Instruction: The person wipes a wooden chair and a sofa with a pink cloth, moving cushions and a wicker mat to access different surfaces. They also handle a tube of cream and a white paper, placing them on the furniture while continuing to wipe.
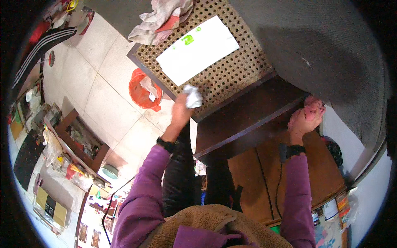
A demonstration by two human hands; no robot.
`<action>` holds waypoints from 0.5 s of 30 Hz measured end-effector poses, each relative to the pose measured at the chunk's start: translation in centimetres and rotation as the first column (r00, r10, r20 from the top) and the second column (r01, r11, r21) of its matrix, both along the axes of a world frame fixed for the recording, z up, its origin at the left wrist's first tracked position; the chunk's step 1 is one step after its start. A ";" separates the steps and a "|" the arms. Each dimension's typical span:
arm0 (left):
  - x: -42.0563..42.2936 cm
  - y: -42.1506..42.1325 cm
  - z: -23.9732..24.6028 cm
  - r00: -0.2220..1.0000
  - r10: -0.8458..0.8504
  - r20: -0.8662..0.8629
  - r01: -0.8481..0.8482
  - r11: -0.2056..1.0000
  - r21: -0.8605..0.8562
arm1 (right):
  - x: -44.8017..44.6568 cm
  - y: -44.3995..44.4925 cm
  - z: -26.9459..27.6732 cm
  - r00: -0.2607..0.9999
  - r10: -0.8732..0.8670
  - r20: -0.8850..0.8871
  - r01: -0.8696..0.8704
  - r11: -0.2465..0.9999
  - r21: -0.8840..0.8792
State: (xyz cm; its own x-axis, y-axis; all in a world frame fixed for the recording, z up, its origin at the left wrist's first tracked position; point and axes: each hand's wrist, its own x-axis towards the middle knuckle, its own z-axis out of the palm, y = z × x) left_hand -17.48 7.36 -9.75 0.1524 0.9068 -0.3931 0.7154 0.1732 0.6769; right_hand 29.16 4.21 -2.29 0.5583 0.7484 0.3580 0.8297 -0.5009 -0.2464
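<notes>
My left hand (181,110), slightly blurred, grips a crumpled white tissue or cloth (193,96) over the near corner of a woven cane panel (248,63) with a dark wooden frame. On the panel lies a white sheet or packet (198,51) with green prints. A crumpled pinkish cloth (166,23) rests at its far left edge. At the right, my right hand (305,119) holds a bunched pink cloth (314,108) by the end of a dark wooden ledge (248,124).
A red plastic bin (144,90) with paper inside stands on the tiled floor to the left. A brown wooden surface (291,179) with a black cable is at lower right. Grey fabric (316,46) spans the upper right. Cluttered shelving (77,139) lines the left side.
</notes>
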 end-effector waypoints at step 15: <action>-10.9 10.3 -5.1 0.918 0.251 -0.308 -0.104 0.899 0.425 | 1.2 -1.0 -0.6 0.987 -0.071 -0.142 0.072 0.997 0.000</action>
